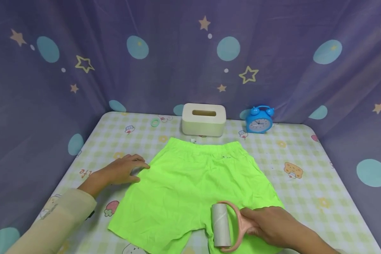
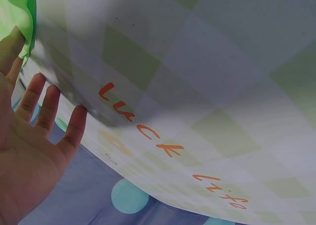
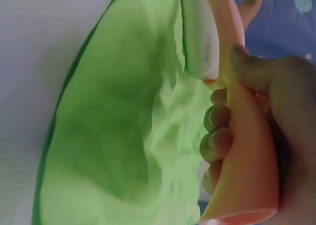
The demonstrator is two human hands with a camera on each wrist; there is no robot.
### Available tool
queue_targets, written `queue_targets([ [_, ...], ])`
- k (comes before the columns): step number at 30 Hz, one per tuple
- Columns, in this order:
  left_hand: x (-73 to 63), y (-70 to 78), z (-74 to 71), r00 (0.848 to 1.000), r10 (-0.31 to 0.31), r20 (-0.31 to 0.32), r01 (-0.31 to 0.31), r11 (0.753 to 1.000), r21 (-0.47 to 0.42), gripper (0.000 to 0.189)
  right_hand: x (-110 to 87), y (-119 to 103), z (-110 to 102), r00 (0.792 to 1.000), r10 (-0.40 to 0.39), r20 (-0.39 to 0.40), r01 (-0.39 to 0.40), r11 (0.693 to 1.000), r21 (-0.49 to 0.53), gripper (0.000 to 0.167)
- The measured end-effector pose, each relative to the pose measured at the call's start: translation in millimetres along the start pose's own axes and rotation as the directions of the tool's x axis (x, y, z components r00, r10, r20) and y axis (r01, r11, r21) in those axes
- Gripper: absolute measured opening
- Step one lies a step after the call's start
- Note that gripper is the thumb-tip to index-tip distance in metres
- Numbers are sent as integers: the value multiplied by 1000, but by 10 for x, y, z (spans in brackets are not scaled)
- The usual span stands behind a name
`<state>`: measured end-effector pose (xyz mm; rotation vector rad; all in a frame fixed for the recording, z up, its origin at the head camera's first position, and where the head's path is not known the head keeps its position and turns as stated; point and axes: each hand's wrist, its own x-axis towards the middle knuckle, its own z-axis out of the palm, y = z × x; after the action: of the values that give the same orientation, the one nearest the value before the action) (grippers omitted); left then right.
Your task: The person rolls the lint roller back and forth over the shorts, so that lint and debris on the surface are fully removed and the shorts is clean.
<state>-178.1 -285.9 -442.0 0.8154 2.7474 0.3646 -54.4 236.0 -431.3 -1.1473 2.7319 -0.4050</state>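
Bright green shorts [image 1: 190, 176] lie spread on the table, waistband toward the back. My right hand [image 1: 273, 225] grips the pink handle of a lint roller [image 1: 221, 225], its whitish cylinder over the inner edge of the right leg. In the right wrist view, fingers and thumb wrap round the handle [image 3: 249, 146] and the roller sits against the cloth. At the left edge of the shorts, my left hand [image 1: 122, 170] touches the fabric with its fingertips. The left wrist view shows that hand [image 2: 34, 151] with fingers extended, thumb and index finger by the green cloth [image 2: 17, 18].
Behind the shorts stand a pale green tissue box [image 1: 204, 120] and a blue alarm clock [image 1: 259, 120]. A small green ring [image 1: 155, 122] lies at the back left. A checked cloth [image 1: 311, 197] covers the table, and a patterned purple curtain [image 1: 184, 70] surrounds it.
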Motion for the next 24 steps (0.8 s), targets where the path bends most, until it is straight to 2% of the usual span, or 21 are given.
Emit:
queue_targets([
  [7, 12, 4, -8, 1000, -4, 11, 4, 1000, -5, 49, 178, -215, 145, 992, -53, -110, 50, 998, -36, 32],
  [14, 23, -17, 6, 1000, -5, 14, 5, 1000, 0, 49, 344, -409, 230, 987, -57, -151, 49, 997, -51, 32],
  [18, 28, -18, 7, 1000, -4, 19, 4, 1000, -3, 50, 415, -537, 212, 992, -18, -128, 9, 997, -71, 32],
  [24, 20, -17, 10, 1000, -20, 23, 20, 1000, 0, 50, 553, -768, 56, 997, 81, -15, -82, 986, -143, 30],
])
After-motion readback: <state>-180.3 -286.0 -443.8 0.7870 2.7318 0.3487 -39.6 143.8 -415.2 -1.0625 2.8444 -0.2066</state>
